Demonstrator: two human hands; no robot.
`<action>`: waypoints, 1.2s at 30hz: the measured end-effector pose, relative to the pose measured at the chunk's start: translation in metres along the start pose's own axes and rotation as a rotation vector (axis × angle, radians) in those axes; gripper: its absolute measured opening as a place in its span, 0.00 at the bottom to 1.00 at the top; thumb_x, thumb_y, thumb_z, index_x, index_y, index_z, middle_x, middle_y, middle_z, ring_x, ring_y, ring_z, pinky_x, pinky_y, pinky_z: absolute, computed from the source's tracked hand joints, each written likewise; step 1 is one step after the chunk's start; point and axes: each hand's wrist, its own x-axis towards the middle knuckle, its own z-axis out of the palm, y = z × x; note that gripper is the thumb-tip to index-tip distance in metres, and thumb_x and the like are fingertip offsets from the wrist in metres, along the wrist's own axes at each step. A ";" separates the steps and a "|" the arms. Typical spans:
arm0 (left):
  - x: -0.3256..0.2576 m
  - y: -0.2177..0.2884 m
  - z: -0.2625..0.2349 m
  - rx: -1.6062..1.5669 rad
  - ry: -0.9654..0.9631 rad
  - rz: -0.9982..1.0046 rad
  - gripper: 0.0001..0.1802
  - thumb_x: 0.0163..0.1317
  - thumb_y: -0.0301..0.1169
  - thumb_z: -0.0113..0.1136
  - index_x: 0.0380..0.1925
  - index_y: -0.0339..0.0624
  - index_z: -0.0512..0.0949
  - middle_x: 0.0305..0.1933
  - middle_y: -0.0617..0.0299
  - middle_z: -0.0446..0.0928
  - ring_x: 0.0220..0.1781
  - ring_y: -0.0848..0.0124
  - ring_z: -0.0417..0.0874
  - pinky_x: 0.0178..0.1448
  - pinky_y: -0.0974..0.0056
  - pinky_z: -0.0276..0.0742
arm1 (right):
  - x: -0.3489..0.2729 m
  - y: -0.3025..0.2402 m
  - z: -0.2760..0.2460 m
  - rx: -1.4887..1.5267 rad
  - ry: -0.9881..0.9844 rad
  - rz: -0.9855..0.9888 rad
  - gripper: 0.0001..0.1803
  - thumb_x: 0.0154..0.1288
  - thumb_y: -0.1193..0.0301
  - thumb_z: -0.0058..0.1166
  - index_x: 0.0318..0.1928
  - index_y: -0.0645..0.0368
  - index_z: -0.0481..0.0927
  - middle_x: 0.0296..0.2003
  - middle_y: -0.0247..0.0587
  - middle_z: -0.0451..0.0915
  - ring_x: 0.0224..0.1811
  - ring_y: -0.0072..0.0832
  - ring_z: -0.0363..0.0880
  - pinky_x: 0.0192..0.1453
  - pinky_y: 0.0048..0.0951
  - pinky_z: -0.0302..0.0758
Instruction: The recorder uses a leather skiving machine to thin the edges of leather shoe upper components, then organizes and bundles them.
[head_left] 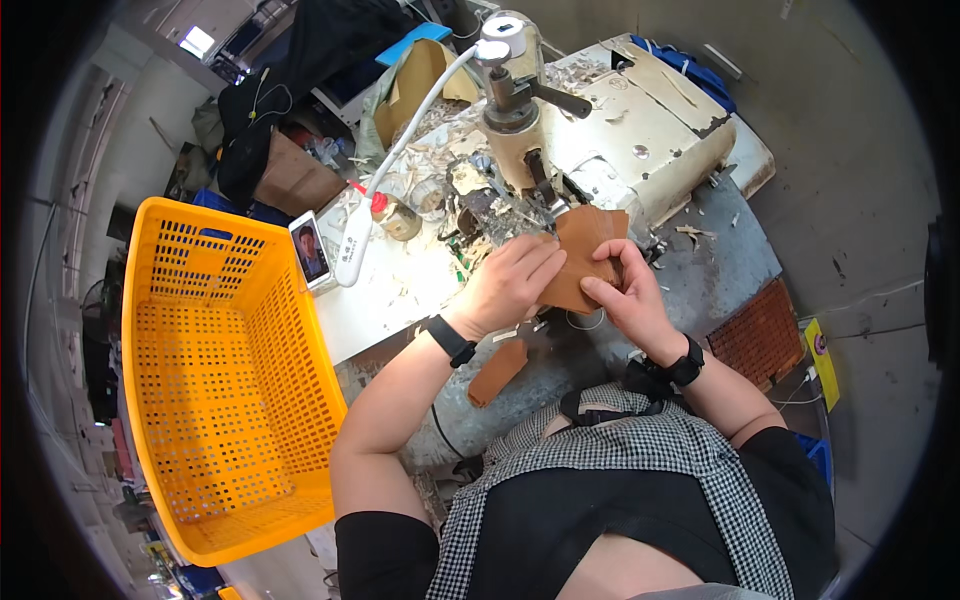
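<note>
Both of my hands are at a brown leather piece (588,252) under the head of a cream-coloured machine (640,130), whose surface is worn and strewn with shavings. My left hand (512,283) grips the left edge of the leather, fingers together and curled over it. On the right side, my right hand (632,300) pinches the leather between thumb and bent fingers. The far edge of the leather reaches the machine's metal working parts, where contact is partly hidden. A smaller brown leather piece (497,374) lies on the bench, nearer to me, below my left hand.
A yellow perforated basket (300,400) stands at the left, beside the bench. A phone (310,250) leans near its rim. Close by are a white lamp (354,245) on a bent neck and a red-capped bottle (398,220). Pale shavings (430,260) litter the worktop.
</note>
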 end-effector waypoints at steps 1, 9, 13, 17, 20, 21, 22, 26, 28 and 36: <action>-0.001 -0.001 0.000 0.011 0.005 0.003 0.31 0.34 0.22 0.64 0.47 0.35 0.77 0.47 0.55 0.78 0.47 0.57 0.79 0.48 0.58 0.77 | 0.001 0.001 0.000 -0.008 0.000 -0.007 0.18 0.60 0.70 0.62 0.47 0.57 0.68 0.38 0.31 0.72 0.38 0.14 0.70 0.40 0.18 0.71; 0.000 -0.006 0.006 0.048 0.001 0.021 0.32 0.32 0.22 0.65 0.47 0.36 0.77 0.47 0.55 0.78 0.47 0.57 0.79 0.49 0.57 0.78 | 0.001 0.003 0.000 0.033 0.010 -0.019 0.18 0.61 0.70 0.62 0.47 0.57 0.67 0.39 0.31 0.72 0.40 0.15 0.71 0.41 0.18 0.72; 0.001 -0.003 0.004 0.012 -0.030 -0.006 0.33 0.32 0.23 0.66 0.48 0.36 0.76 0.48 0.55 0.77 0.49 0.57 0.78 0.50 0.57 0.78 | 0.001 0.003 -0.001 0.033 0.008 -0.007 0.18 0.61 0.71 0.61 0.47 0.57 0.67 0.40 0.31 0.71 0.41 0.15 0.71 0.41 0.18 0.72; 0.001 -0.003 0.004 0.005 -0.033 -0.007 0.34 0.32 0.24 0.68 0.48 0.37 0.76 0.48 0.55 0.77 0.49 0.57 0.78 0.51 0.57 0.78 | 0.001 0.001 -0.001 0.027 0.010 -0.002 0.18 0.61 0.71 0.61 0.47 0.57 0.67 0.39 0.31 0.71 0.40 0.15 0.71 0.41 0.18 0.72; 0.000 -0.004 0.006 0.012 -0.029 -0.006 0.34 0.32 0.24 0.68 0.48 0.37 0.76 0.48 0.55 0.77 0.49 0.57 0.78 0.51 0.57 0.78 | 0.002 0.003 -0.001 0.033 0.011 -0.010 0.18 0.60 0.71 0.61 0.47 0.57 0.67 0.39 0.31 0.71 0.40 0.15 0.71 0.41 0.18 0.72; 0.000 -0.004 0.007 0.016 -0.026 -0.006 0.34 0.32 0.24 0.68 0.48 0.37 0.76 0.48 0.55 0.77 0.49 0.57 0.78 0.51 0.57 0.78 | 0.002 0.004 -0.001 0.036 0.010 -0.010 0.18 0.60 0.71 0.61 0.47 0.57 0.67 0.39 0.31 0.71 0.40 0.15 0.71 0.41 0.18 0.72; 0.000 -0.004 0.007 0.018 -0.023 -0.006 0.34 0.32 0.24 0.68 0.48 0.37 0.76 0.48 0.55 0.77 0.49 0.57 0.78 0.51 0.57 0.78 | 0.002 0.004 -0.001 0.038 0.010 -0.010 0.18 0.60 0.71 0.61 0.47 0.57 0.67 0.39 0.31 0.71 0.40 0.15 0.71 0.41 0.18 0.72; 0.001 -0.003 0.006 0.020 -0.018 -0.008 0.33 0.32 0.24 0.67 0.48 0.37 0.77 0.48 0.55 0.77 0.49 0.57 0.78 0.51 0.57 0.78 | 0.001 0.003 -0.001 0.025 0.012 0.009 0.18 0.60 0.71 0.61 0.47 0.57 0.67 0.39 0.31 0.71 0.40 0.15 0.71 0.41 0.18 0.72; 0.001 -0.002 0.006 0.020 -0.017 -0.011 0.33 0.32 0.24 0.67 0.48 0.37 0.77 0.48 0.55 0.77 0.49 0.57 0.78 0.51 0.57 0.78 | 0.001 0.003 -0.002 0.032 0.011 0.012 0.18 0.60 0.71 0.61 0.47 0.57 0.67 0.39 0.31 0.71 0.40 0.15 0.71 0.41 0.18 0.73; -0.002 -0.002 0.009 0.018 -0.010 -0.033 0.34 0.31 0.22 0.66 0.48 0.38 0.77 0.49 0.56 0.77 0.50 0.57 0.78 0.51 0.57 0.77 | 0.001 0.003 -0.001 0.013 0.016 0.005 0.19 0.60 0.71 0.62 0.47 0.57 0.67 0.39 0.31 0.71 0.40 0.15 0.71 0.41 0.18 0.72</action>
